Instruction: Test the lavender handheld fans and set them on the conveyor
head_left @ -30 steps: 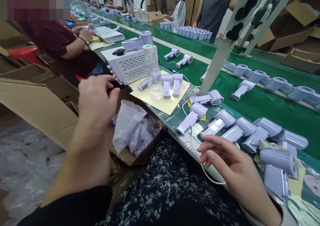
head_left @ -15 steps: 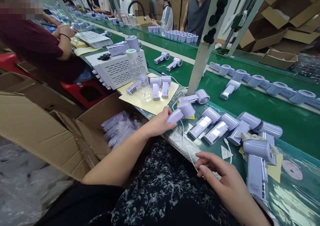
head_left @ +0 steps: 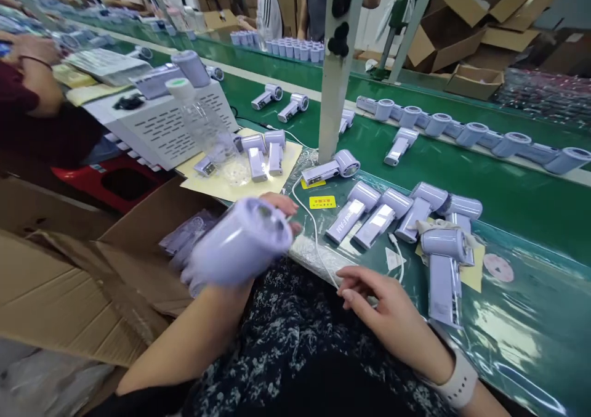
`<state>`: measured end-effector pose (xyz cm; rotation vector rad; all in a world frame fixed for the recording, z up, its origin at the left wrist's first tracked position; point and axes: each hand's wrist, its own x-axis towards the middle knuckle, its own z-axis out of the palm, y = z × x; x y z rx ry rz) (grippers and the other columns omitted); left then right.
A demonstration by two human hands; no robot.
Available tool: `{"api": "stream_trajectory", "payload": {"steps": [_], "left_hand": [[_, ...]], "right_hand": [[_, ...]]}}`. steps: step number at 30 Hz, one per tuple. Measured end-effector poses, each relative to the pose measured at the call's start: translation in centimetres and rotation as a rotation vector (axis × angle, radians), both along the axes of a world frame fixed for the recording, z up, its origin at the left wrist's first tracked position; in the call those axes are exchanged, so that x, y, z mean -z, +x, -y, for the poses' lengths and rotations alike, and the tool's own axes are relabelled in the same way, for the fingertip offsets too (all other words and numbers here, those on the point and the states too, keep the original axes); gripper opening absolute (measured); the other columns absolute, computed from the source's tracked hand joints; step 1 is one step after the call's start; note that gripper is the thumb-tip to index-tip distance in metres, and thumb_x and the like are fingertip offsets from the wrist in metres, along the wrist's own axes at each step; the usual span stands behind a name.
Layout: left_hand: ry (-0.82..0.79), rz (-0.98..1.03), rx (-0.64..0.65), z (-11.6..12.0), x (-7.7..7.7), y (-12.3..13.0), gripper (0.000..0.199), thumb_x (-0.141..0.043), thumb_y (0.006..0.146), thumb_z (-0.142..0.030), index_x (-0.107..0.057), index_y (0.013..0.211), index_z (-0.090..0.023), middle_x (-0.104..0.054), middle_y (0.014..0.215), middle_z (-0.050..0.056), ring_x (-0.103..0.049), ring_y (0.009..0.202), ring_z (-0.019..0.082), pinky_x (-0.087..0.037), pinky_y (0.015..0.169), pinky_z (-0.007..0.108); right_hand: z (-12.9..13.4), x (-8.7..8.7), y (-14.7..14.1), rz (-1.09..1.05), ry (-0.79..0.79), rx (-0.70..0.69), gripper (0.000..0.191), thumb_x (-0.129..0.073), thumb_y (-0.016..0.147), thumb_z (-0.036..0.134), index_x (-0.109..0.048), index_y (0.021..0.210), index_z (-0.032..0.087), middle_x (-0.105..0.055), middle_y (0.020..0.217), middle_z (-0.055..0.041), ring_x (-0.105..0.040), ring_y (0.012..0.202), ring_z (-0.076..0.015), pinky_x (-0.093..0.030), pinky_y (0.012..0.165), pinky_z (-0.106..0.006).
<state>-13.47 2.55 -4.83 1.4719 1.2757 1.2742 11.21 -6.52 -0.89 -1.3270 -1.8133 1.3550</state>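
My left hand (head_left: 282, 204) is closed on a lilac handheld fan (head_left: 242, 241), lifted above the table's near edge. The fan is smeared by motion, and its head covers most of my fingers. Over the table edge, my right hand (head_left: 376, 300) is held with its fingers loosely bent and apart. A white cable (head_left: 316, 232) runs down to its fingertips; whether they touch it I cannot tell. Beyond the hands lies another fan (head_left: 323, 172) beside a yellow label (head_left: 322, 202). Several more fans (head_left: 383, 217) lie in a row to the right, one standing closer on a cloth (head_left: 443, 275).
A clear plastic bottle (head_left: 207, 127) and fans stand on yellow paper (head_left: 212, 189) beside a white vented box (head_left: 170, 127). An upright metal post (head_left: 330, 109) rises from the table. A cardboard box (head_left: 133, 232) with bagged items is at lower left. Co-workers line the green conveyor (head_left: 364, 143).
My left hand has brought the fan up and left, closer to me, turning its round head toward the right. My right hand stays by the cable. The whole view has shifted right.
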Motion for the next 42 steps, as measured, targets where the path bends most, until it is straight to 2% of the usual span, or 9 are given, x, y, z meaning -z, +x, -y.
{"api": "stream_trajectory", "payload": {"steps": [5, 13, 17, 22, 27, 31, 34, 37, 42], "left_hand": [[-0.185, 0.084, -0.065, -0.3, -0.5, 1.8, 0.039, -0.084, 0.068, -0.045, -0.063, 0.085, -0.017, -0.066, 0.081, 0.003, -0.063, 0.078, 0.02, -0.053, 0.08, 0.037], [-0.459, 0.61, 0.395, 3.9, -4.9, 5.5, 0.054, -0.085, 0.073, -0.039, -0.051, 0.11, -0.019, -0.064, 0.079, -0.001, -0.06, 0.053, 0.012, -0.051, 0.049, 0.024], [-0.509, 0.672, 0.554, 4.8, -5.1, 6.8, 0.043, -0.081, 0.078, -0.041, -0.055, 0.101, -0.017, -0.064, 0.073, 0.001, -0.06, 0.05, 0.011, -0.05, 0.046, 0.021], [-0.561, 0.829, 0.699, 5.2, -4.8, 7.8, 0.047, -0.078, 0.078, -0.049, -0.055, 0.105, -0.017, -0.068, 0.079, 0.003, -0.064, 0.051, 0.015, -0.053, 0.046, 0.025], [-0.596, 0.877, 0.818, 4.7, -4.8, 8.2, 0.046, -0.059, 0.088, -0.06, -0.054, 0.101, -0.016, -0.069, 0.072, 0.005, -0.065, 0.05, 0.017, -0.052, 0.049, 0.027], [-0.57, 0.898, 0.789, 4.7, -4.6, 8.0, 0.048, -0.069, 0.086, -0.056, -0.047, 0.109, -0.02, -0.073, 0.092, 0.007, -0.07, 0.06, 0.02, -0.054, 0.053, 0.029], [-0.55, 0.848, 0.741, 5.0, -4.4, 7.6, 0.053, -0.077, 0.085, -0.051, -0.047, 0.116, -0.02, -0.072, 0.105, 0.01, -0.075, 0.079, 0.023, -0.061, 0.069, 0.035], [-0.554, 0.802, 0.711, 5.3, -4.1, 7.2, 0.062, -0.087, 0.077, -0.047, -0.049, 0.118, -0.019, -0.07, 0.096, 0.007, -0.073, 0.083, 0.021, -0.06, 0.076, 0.034], [-0.594, 0.821, 0.691, 5.2, -3.7, 7.1, 0.063, -0.092, 0.069, -0.053, -0.053, 0.106, -0.018, -0.064, 0.082, 0.001, -0.069, 0.069, 0.015, -0.056, 0.068, 0.027]], "right_hand": [[0.3, 0.1, 0.2, 0.003, -0.025, -0.008, 0.028, -0.054, 0.095, 0.027, -0.069, 0.116, 0.019, -0.076, 0.097, -0.0071, -0.071, 0.078, -0.019, -0.058, 0.075, -0.033], [0.9, 1.4, 1.7, 0.093, 0.066, -0.015, 0.028, -0.054, 0.096, 0.03, -0.072, 0.116, 0.021, -0.077, 0.094, -0.0062, -0.073, 0.08, -0.0208, -0.061, 0.073, -0.032], [0.9, 1.5, 2.6, 0.116, 0.126, 0.038, 0.029, -0.056, 0.097, 0.036, -0.073, 0.116, 0.023, -0.08, 0.101, -0.0072, -0.077, 0.088, -0.0234, -0.063, 0.076, -0.032], [0.9, 1.0, 2.6, 0.112, 0.141, 0.077, 0.031, -0.053, 0.098, 0.038, -0.074, 0.115, 0.023, -0.081, 0.101, -0.0075, -0.078, 0.091, -0.0248, -0.063, 0.077, -0.032], [0.8, 0.7, 2.1, 0.087, 0.136, 0.053, 0.029, -0.051, 0.097, 0.035, -0.075, 0.107, 0.021, -0.08, 0.097, -0.0078, -0.077, 0.09, -0.0257, -0.061, 0.073, -0.031], [0.7, 0.7, 2.0, 0.114, 0.142, 0.03, 0.029, -0.05, 0.098, 0.036, -0.075, 0.096, 0.022, -0.078, 0.089, -0.0064, -0.076, 0.085, -0.0255, -0.059, 0.068, -0.031], [0.5, 0.7, 2.2, 0.125, 0.168, 0.071, 0.029, -0.053, 0.097, 0.038, -0.075, 0.102, 0.021, -0.078, 0.089, -0.0069, -0.074, 0.078, -0.0241, -0.06, 0.069, -0.032], [0.4, 0.8, 2.2, 0.091, 0.155, 0.102, 0.03, -0.054, 0.097, 0.039, -0.076, 0.106, 0.021, -0.08, 0.095, -0.0079, -0.075, 0.081, -0.0237, -0.061, 0.073, -0.032], [0.4, 0.9, 1.8, 0.061, 0.143, 0.089, 0.031, -0.056, 0.098, 0.038, -0.076, 0.111, 0.02, -0.081, 0.102, -0.0085, -0.078, 0.089, -0.0234, -0.063, 0.079, -0.03]]}}
